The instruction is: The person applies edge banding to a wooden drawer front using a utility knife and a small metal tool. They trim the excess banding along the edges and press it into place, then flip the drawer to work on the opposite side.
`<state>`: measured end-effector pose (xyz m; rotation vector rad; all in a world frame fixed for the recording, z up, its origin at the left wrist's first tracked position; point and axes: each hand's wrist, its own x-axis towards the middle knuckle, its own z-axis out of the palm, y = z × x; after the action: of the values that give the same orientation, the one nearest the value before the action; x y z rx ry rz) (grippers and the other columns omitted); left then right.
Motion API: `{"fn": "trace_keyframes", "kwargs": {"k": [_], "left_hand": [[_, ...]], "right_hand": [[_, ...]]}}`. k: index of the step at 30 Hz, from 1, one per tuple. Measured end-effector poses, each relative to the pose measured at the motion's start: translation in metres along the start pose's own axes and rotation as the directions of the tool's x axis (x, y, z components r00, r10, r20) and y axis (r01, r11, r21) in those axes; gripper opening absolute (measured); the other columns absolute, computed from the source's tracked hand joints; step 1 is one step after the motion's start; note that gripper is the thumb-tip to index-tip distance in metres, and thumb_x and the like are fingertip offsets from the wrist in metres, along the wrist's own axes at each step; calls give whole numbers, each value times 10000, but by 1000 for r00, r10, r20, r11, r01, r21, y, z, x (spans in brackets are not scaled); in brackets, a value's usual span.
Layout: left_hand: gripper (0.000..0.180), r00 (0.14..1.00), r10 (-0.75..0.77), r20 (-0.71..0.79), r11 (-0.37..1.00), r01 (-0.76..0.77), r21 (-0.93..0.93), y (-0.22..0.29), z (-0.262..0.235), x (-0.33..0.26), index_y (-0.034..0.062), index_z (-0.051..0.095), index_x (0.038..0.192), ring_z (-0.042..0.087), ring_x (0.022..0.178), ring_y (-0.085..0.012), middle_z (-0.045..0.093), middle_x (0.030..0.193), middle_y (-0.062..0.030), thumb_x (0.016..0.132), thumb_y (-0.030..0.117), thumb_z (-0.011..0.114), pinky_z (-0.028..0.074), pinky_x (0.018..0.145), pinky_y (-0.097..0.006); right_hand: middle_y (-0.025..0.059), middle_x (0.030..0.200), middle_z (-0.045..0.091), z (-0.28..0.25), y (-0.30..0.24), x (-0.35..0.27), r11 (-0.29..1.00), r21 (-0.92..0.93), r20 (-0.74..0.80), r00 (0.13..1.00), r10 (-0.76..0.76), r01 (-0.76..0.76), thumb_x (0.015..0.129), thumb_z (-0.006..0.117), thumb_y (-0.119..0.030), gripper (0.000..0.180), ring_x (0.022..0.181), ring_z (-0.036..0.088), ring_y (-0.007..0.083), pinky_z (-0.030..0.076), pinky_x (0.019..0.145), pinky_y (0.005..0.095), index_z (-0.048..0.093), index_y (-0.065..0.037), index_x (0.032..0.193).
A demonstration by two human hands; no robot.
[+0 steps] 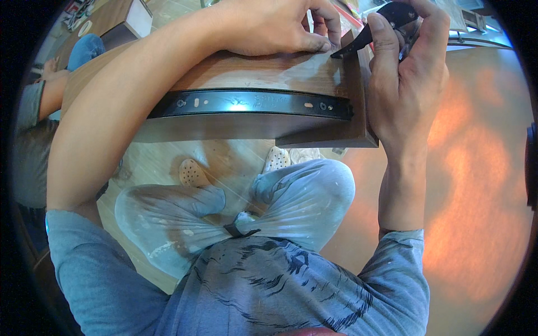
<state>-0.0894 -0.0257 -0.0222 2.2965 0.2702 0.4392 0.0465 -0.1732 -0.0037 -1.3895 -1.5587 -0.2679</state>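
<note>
Wooden drawer-like piece point(258, 70) at upper centre, ahead of the person's knees; contents cannot be made out. Along its near side runs a black metal rail point(269, 106) with screws and slots; faint marks on the rail, not legible. End board point(363, 106) closes the right end. Black tool point(361, 43), pointed, has its tip at the corner by this board. Right hand point(400, 84) grips the tool, thumb along it. Left hand point(269, 28) lies over the wood, fingers bent, thumb near the tool tip; whether it pinches anything, cannot tell. Right: broad brown panel point(482, 168). Upper left: brown box point(106, 22) with a white side; near it, another person's forearm point(51, 96). Below: pale clogs point(193, 172) on the floor point(148, 159).
</note>
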Motion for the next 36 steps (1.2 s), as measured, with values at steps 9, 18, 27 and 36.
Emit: {"fn": "trace_keyframes", "kwargs": {"k": [9,18,27,36], "left_hand": [[224,997,50,52,996,-54,70,-5,-2,3,15,801,1023,733,843,-332,747,905,-235,874,155,710,572,784,-409],[182,909,415,19,903,-415,109,-15,3,9,4,782,960,713,870,-357,721,918,-225,843,132,727,557,783,-434],[255,995,-21,98,999,17,37,1,-6,4,45,821,1081,753,865,-351,760,898,-256,903,176,693,578,813,-407],[292,983,-102,154,994,106,-16,4,-5,8,12,809,1074,754,859,-323,761,889,-253,918,229,689,571,810,-406]], "right_hand": [[15,884,561,5,9,-1,998,-56,-74,997,14,-18,1018,603,18,261,754,506,77,420,680,236,532,-5,1268],[45,924,563,-6,24,2,985,-16,2,985,-174,174,1022,590,17,256,793,515,98,438,719,250,528,-3,1269],[69,943,575,20,33,-2,947,319,-127,992,12,29,1015,581,27,268,825,539,118,455,754,266,523,-10,1274],[37,952,557,-5,10,-6,999,26,45,999,-22,20,1016,577,29,290,841,524,99,445,765,259,513,-10,1296]]}}
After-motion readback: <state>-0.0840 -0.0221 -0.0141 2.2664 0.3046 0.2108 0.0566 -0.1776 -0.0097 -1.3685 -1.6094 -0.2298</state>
